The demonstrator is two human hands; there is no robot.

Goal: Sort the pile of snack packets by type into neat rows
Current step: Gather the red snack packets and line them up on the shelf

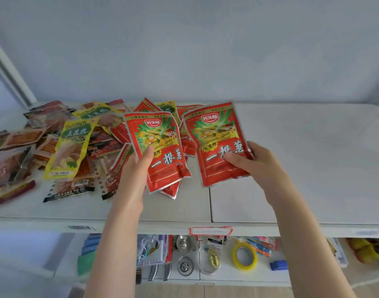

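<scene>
Heaped across the left of the frame on the white table [313,168]: a loose pile of snack packets [33,151], a yellow-green packet [70,147] lying on top, more red ones [185,136] fanned at upper centre. Below the table edge, at bottom centre: a yellow tape roll [244,257] among small oddments on a shelf. Reaches up from the bottom edge with both bare forearms. Pinches a red packet [160,134] at centre with the left hand [134,171], thumb on its front. Grips a second red packet [216,134] just right of centre with the right hand [257,164], thumb across its face, fingers curled round its right edge. Holds both side by side, tilted, apart, by the pile's right margin.
</scene>
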